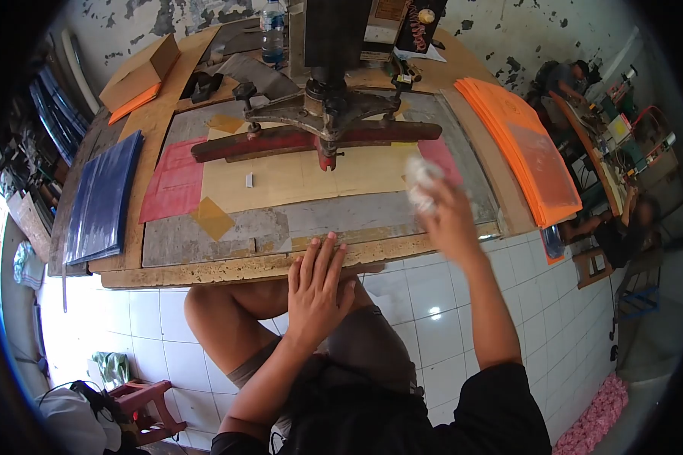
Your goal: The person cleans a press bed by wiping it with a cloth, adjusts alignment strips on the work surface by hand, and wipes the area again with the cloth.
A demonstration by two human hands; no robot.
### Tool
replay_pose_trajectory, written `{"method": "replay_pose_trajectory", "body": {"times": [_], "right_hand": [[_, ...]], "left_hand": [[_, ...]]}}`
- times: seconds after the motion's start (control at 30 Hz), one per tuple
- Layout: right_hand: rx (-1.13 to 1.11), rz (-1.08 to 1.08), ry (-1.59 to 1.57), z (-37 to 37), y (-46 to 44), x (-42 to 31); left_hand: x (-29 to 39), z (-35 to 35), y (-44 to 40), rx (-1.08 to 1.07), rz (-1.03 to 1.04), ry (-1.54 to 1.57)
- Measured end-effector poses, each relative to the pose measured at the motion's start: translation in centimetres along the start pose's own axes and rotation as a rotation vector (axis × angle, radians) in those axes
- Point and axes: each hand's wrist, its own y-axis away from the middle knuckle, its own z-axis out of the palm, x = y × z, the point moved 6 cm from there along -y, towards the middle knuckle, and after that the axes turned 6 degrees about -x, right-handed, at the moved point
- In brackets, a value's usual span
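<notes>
My right hand point(449, 220) is closed around a crumpled white rag point(423, 186), blurred by motion. It is over the right part of a grey work board point(265, 227), near a pink sheet point(439, 158). My left hand point(316, 284) lies flat on the board's worn front edge, fingers stretched out and holding nothing. Across the board runs a pale yellow sheet point(281, 182), with another pink sheet point(171, 182) at its left end. A small white piece point(249, 180) rests on the yellow sheet. Above it hangs a press head point(325, 114) with a red-and-dark bar.
Orange sheets point(508, 144) are stacked to the right, and dark blue plastic sheets point(105, 201) to the left. Farther back are a cardboard box point(140, 72) and a water bottle point(272, 34). A red stool point(148, 406) stands on the floor. Other people sit at the far right.
</notes>
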Motion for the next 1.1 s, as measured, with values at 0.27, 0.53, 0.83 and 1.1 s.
{"method": "replay_pose_trajectory", "body": {"times": [0.27, 0.53, 0.83, 1.1], "right_hand": [[-0.002, -0.165, -0.037, 0.0, 5.5, -3.9], [0.038, 0.03, 0.086, -0.2, 5.1, -1.2], [0.032, -0.006, 0.028, 0.5, 1.0, -0.1], [0.045, -0.001, 0.11, 2.0, -1.9, -1.9]], "left_hand": [[0.1, 0.1, 0.1, -0.003, -0.016, -0.022], [0.7, -2.2, -0.8, -0.063, -0.031, 0.028], [-1.4, -4.7, -5.3, -0.181, 0.158, -0.028], [-2.1, -4.0, -7.9, -0.156, 0.131, 0.003]]}}
